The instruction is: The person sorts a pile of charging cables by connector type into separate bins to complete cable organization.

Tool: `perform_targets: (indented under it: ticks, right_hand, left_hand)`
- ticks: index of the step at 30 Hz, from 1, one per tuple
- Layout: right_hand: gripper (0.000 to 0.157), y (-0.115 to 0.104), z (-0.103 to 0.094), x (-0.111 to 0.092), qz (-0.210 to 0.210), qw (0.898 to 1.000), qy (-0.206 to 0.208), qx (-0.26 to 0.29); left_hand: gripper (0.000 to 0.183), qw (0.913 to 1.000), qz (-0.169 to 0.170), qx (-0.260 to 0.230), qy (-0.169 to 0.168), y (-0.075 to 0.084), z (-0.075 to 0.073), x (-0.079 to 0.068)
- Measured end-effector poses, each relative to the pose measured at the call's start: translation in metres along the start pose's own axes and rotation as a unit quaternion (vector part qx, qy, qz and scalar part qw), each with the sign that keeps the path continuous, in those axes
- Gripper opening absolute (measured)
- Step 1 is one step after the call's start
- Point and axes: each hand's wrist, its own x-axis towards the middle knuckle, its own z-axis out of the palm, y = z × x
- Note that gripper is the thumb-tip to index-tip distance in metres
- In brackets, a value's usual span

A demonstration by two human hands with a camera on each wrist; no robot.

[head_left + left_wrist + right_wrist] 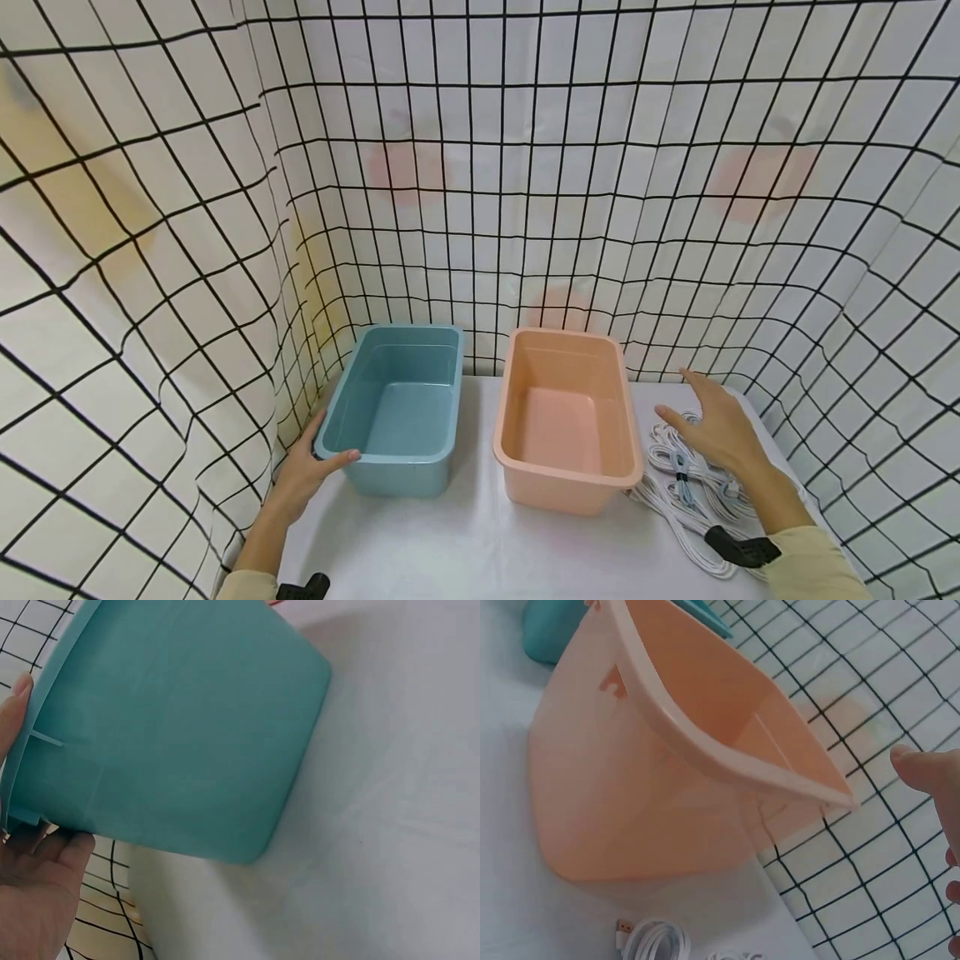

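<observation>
A blue-green plastic bin stands on the left of the table. My left hand holds its near left corner, thumb over the rim and fingers below it; the left wrist view shows those fingers under the lip. To the right stands a peach plastic bin, with nothing inside. My right hand is off to its right, thumb and forefinger spread wide, holding nothing. Beneath that hand lie coiled white cables, some bound with ties; a USB plug shows in the right wrist view.
Black grid panels with white sheeting behind them rise on the left, back and right of the white tabletop. A gap of tabletop separates the two bins. Black wrist cameras are strapped to both wrists.
</observation>
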Motion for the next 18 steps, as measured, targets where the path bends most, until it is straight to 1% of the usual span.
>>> perform_targets:
  ticks: [3, 6, 11, 18]
  right_hand:
    - [0.088, 0.006, -0.001, -0.003, 0.005, 1.0, 0.002, 0.013]
    - [0.086, 0.014, 0.002, -0.007, 0.004, 1.0, 0.005, 0.012]
    - [0.081, 0.03, 0.014, -0.018, 0.006, 1.0, 0.011, 0.013]
    - [0.078, 0.049, 0.033, -0.041, 0.039, 0.999, 0.01, 0.017]
  left_hand:
    - [0.116, 1.0, 0.002, -0.007, -0.003, -0.001, 0.0, 0.001]
    - [0.115, 0.9999, 0.005, -0.014, -0.005, -0.001, 0.0, 0.001]
    - [0.115, 0.9997, 0.01, -0.019, -0.007, 0.0, 0.0, -0.001]
    - [0.116, 1.0, 0.003, -0.001, -0.009, 0.003, 0.001, -0.003]
